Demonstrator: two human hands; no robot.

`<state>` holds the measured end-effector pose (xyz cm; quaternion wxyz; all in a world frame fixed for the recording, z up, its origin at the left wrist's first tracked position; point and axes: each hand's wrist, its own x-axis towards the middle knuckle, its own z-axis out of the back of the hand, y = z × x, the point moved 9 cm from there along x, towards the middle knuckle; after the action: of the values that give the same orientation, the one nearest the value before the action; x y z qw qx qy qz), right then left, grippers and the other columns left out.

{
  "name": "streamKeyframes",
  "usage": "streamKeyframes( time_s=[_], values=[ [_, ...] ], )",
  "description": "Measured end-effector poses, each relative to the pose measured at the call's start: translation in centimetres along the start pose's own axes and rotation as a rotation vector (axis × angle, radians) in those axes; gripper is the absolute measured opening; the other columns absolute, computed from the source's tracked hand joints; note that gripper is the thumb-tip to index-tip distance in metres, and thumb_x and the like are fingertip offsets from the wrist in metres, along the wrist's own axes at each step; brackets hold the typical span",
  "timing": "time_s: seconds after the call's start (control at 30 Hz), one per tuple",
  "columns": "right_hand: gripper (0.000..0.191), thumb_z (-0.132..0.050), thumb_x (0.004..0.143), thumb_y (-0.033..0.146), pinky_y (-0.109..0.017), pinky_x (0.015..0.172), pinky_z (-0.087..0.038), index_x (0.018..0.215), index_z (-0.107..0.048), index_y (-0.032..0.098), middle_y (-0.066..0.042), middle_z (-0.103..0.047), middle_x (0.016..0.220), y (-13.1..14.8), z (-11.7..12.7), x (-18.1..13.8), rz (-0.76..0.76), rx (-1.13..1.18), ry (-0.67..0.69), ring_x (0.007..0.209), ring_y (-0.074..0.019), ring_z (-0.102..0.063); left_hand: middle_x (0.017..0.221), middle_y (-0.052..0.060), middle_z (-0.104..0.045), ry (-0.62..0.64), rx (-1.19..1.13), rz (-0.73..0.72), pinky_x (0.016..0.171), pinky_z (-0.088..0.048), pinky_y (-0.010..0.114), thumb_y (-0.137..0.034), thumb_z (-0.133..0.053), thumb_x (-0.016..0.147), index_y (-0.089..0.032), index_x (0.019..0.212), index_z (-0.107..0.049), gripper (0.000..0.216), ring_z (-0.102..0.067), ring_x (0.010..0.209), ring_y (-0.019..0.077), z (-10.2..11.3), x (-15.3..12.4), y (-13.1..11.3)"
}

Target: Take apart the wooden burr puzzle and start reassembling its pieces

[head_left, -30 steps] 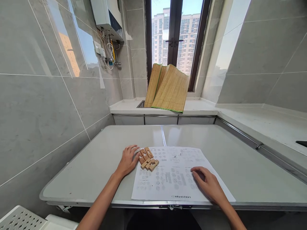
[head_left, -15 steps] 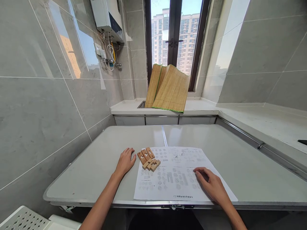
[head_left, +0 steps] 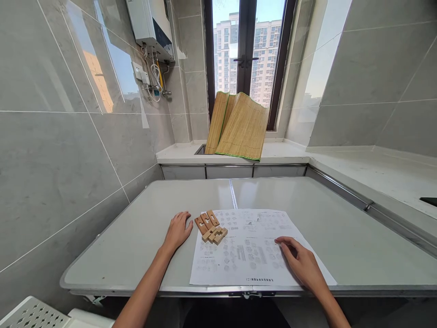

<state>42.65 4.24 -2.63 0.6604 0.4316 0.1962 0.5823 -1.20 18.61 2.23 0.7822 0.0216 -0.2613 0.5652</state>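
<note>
My left hand (head_left: 178, 229) lies palm down on the pale table with its fingers loosely spread, holding nothing. Just right of it, a small cluster of notched wooden puzzle pieces (head_left: 214, 234) rests on the upper left corner of a printed paper sheet (head_left: 235, 273). Some pieces are darker brown, others lighter, and they lie close together in two rows. My right hand (head_left: 300, 262) rests at the right side of the sheet, fingers gently bent and nothing visible in them. Its fingertips are at small printed figures, too faint to read.
The white folding table (head_left: 126, 255) has a seam down its middle and a metal latch (head_left: 251, 294) at the front edge. A bamboo mat (head_left: 242, 127) leans on the ledge by the window. A white perforated plastic seat (head_left: 34, 314) stands at the lower left.
The view has shifted very slightly. Both hands, the wooden pieces and the sheet stay where they were.
</note>
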Motion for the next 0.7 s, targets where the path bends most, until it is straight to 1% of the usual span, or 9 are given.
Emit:
streamKeyframes(
  time_s=[0.13, 0.23, 0.33, 0.53, 0.6, 0.7],
  values=[
    [0.033, -0.050, 0.095, 0.049, -0.034, 0.076, -0.055, 0.108, -0.073, 0.029, -0.004, -0.079, 0.118, -0.27, -0.28, 0.07, 0.003, 0.002, 0.021, 0.102, -0.0281, -0.074, 0.135, 0.013, -0.068, 0.005, -0.002, -0.001, 0.111, -0.045, 0.053, -0.037, -0.044, 0.099, -0.021, 0.118, -0.065, 0.032, -0.057, 0.132, 0.0327, -0.02, 0.00, 0.01],
    [0.033, -0.050, 0.096, 0.049, -0.034, 0.076, -0.054, 0.110, -0.072, 0.028, -0.005, -0.079, 0.121, -0.29, -0.42, 0.05, 0.011, 0.009, 0.038, 0.106, -0.0288, -0.074, 0.136, 0.013, -0.068, 0.009, -0.005, 0.001, 0.111, -0.044, 0.053, -0.038, -0.045, 0.099, -0.021, 0.118, -0.065, 0.032, -0.057, 0.133, 0.0328, -0.08, 0.01, 0.08],
    [0.034, -0.049, 0.097, 0.048, -0.035, 0.078, -0.054, 0.112, -0.071, 0.027, -0.007, -0.079, 0.120, -0.24, -0.51, -0.02, 0.010, 0.017, 0.049, 0.108, -0.0298, -0.074, 0.136, 0.012, -0.068, 0.008, -0.008, 0.000, 0.111, -0.044, 0.052, -0.038, -0.046, 0.098, -0.021, 0.118, -0.065, 0.032, -0.057, 0.133, 0.0326, -0.07, 0.03, 0.15],
    [0.034, -0.049, 0.097, 0.049, -0.033, 0.082, -0.055, 0.111, -0.072, 0.027, -0.007, -0.079, 0.121, -0.11, -0.51, -0.11, -0.008, 0.026, 0.045, 0.109, -0.0285, -0.074, 0.136, 0.012, -0.068, 0.007, -0.007, 0.006, 0.111, -0.045, 0.052, -0.038, -0.046, 0.098, -0.021, 0.119, -0.066, 0.034, -0.056, 0.132, 0.0327, -0.07, 0.01, 0.34],
    [0.034, -0.049, 0.097, 0.049, -0.032, 0.080, -0.056, 0.110, -0.072, 0.028, -0.006, -0.079, 0.122, -0.14, -0.45, -0.12, -0.015, 0.025, 0.039, 0.107, -0.0279, -0.075, 0.136, 0.013, -0.067, 0.011, -0.007, 0.012, 0.111, -0.044, 0.052, -0.038, -0.046, 0.098, -0.020, 0.119, -0.066, 0.035, -0.056, 0.133, 0.0327, -0.07, -0.04, 0.37],
    [0.034, -0.050, 0.096, 0.049, -0.031, 0.076, -0.056, 0.109, -0.073, 0.028, -0.006, -0.079, 0.121, -0.13, -0.32, -0.15, -0.010, 0.014, 0.025, 0.098, -0.0269, -0.076, 0.136, 0.012, -0.068, 0.013, -0.008, 0.016, 0.112, -0.044, 0.051, -0.038, -0.045, 0.099, -0.020, 0.119, -0.067, 0.035, -0.056, 0.133, 0.0322, -0.01, -0.10, 0.34]
  ],
)
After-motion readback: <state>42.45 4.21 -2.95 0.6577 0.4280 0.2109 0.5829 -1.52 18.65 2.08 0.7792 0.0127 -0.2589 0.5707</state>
